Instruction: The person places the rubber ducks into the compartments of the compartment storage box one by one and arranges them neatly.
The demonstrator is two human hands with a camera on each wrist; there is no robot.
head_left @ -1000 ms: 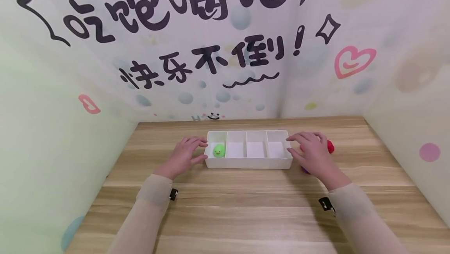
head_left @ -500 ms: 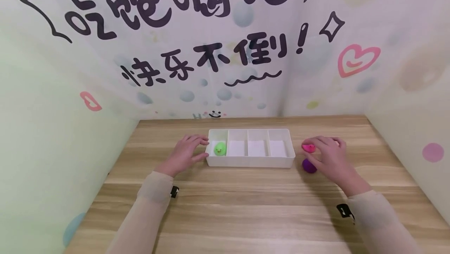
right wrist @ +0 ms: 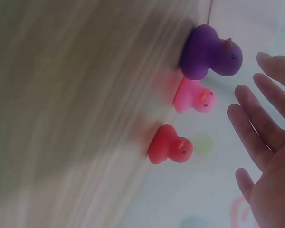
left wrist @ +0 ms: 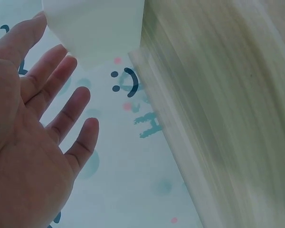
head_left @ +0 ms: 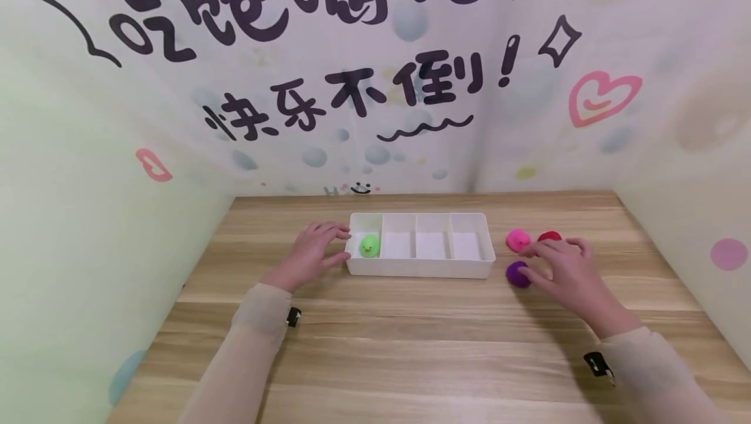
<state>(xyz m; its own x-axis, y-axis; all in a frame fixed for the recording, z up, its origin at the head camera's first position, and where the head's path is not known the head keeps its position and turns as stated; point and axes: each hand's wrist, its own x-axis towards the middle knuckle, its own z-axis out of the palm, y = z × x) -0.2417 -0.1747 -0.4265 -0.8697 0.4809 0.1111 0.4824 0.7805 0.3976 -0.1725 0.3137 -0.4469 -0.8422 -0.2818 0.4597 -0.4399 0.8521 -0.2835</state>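
A white tray [head_left: 422, 270] with several compartments stands mid-table; a green duck [head_left: 368, 246] sits in its leftmost compartment. My left hand [head_left: 313, 254] rests flat against the tray's left end [left wrist: 92, 28], fingers [left wrist: 61, 102] straight. To the right of the tray stand a pink duck [head_left: 518, 239], a red duck [head_left: 549, 237] and a purple duck [head_left: 518, 273]. My right hand [head_left: 560, 271] hovers over them with fingers spread, holding nothing. In the right wrist view the purple duck [right wrist: 210, 59], pink duck [right wrist: 194, 97] and red duck [right wrist: 170, 145] stand in a row, apart from the fingers [right wrist: 256, 116].
The wooden table [head_left: 411, 346] is walled in by printed panels at the back and both sides. The tray's other three compartments hold only white liners.
My right hand left the tray's right end and moved right and back toward me, uncovering the pink, red and purple ducks. The left hand stayed put.
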